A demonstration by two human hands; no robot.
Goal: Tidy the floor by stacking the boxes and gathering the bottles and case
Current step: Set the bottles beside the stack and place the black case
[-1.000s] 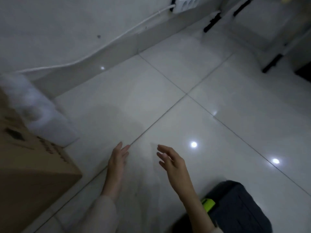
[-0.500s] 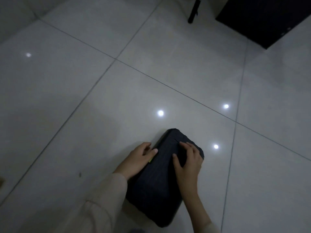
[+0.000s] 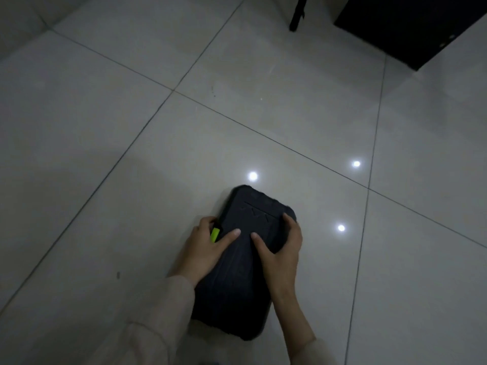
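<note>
A black hard case (image 3: 238,280) with a yellow-green latch (image 3: 215,234) on its left side lies flat on the pale tiled floor. My left hand (image 3: 208,246) grips its left edge beside the latch, thumb on the lid. My right hand (image 3: 279,246) grips the right edge, thumb on top and fingers curled over the far corner. No boxes or bottles are in view.
A large black object (image 3: 411,25) stands at the top right, with a thin black leg (image 3: 296,15) just left of it. Bare glossy tiles (image 3: 131,127) with ceiling-light reflections surround the case.
The view swung away from the cardboard box and wall to the case. Both hands went from hovering open over the floor to gripping the case's sides; the latch is now exposed.
</note>
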